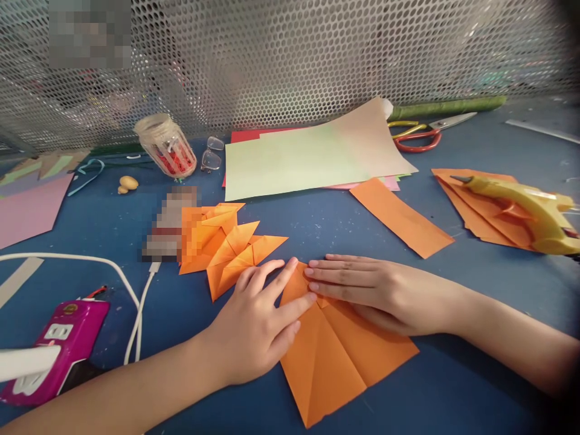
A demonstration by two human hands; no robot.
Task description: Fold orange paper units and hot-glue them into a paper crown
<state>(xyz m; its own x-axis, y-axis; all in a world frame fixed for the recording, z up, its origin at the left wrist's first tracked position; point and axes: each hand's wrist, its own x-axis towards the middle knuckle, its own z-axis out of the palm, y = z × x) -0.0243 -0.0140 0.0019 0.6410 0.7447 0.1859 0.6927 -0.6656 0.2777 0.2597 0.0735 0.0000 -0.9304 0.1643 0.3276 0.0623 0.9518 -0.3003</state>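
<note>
On the blue table before us, we press an orange sheet flat. Our left hand and right hand lie open and flat, fingertips meeting over its far corner, gripping nothing. The sheet shows long creases, but we judge it barely begun. Just beyond our left hand, folded orange pieces lie stacked, seemingly done. A glue gun rests well apart at right.

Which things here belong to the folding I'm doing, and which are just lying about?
In hand: orange sheet, pressed flat under left hand and right hand; folded orange pieces beside it.
Lying about: glue gun, scissors, paper stack, jar, glasses, orange strip, power strip.
</note>
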